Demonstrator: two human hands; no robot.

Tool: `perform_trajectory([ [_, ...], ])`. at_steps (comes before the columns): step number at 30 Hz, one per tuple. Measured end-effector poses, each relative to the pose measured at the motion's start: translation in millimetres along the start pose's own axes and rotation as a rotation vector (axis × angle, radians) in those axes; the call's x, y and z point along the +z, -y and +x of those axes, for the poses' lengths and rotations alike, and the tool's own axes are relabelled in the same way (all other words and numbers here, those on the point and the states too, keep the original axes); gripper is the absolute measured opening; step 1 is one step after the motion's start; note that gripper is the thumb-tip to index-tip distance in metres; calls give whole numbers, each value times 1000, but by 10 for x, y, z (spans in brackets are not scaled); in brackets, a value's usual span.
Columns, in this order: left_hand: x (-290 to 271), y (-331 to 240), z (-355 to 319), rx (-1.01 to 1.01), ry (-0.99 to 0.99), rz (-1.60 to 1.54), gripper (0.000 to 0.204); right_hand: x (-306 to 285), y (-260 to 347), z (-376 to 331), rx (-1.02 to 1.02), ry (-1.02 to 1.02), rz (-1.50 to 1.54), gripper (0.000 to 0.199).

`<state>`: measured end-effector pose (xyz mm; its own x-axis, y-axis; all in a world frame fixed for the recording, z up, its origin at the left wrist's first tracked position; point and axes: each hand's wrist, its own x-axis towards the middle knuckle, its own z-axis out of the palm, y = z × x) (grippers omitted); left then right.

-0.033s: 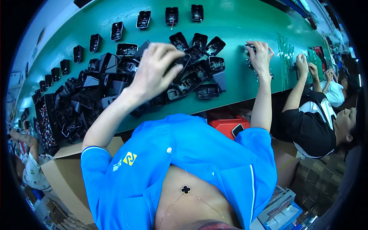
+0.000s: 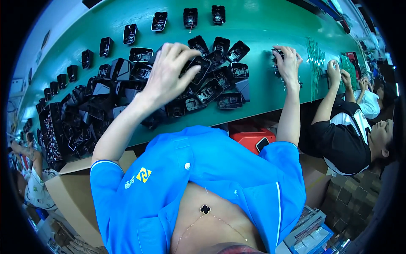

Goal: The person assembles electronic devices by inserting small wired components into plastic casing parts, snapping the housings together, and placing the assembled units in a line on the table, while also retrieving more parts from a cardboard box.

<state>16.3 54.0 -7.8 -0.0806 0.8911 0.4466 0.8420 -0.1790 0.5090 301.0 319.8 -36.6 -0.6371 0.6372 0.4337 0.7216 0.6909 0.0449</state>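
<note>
At eleven o'clock the left hand [image 2: 169, 70] is spread, its fingers around a black case [image 2: 204, 67] near twelve. The right hand [image 2: 288, 63], at two, bends over tiny parts [image 2: 277, 73]; I cannot tell its pinch. Some cases stand in a row [image 2: 159, 22]; many lie in a heap [image 2: 100, 90] at ten. Which are done, I cannot tell. The table [image 2: 270, 25] is green; a person [image 2: 343, 146] sits at three.

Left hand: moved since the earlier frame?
Yes, slightly. Against the far-row black case with the wire, the left hand has shifted up and a little left in the picture.
</note>
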Motion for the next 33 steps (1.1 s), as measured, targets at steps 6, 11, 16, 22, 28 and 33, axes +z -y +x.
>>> perform_trajectory([
  [6,153,86,155,-54,92,98,28,-79,-72,-28,362,40,515,18],
  [11,207,213,245,0,183,129,24,-137,-165,-54,356,-49,665,17],
  [16,141,183,256,-74,186,-43,23,-192,-246,-62,421,-72,946,20],
  [22,-160,-113,252,-516,-38,-1002,29,-345,-18,-51,450,-145,1295,24],
  [28,-133,-257,209,-731,-268,-1806,33,-503,965,-23,398,-120,1651,19],
  [33,50,-205,71,-688,-338,-2125,33,-741,1900,-130,254,-27,1703,17],
])
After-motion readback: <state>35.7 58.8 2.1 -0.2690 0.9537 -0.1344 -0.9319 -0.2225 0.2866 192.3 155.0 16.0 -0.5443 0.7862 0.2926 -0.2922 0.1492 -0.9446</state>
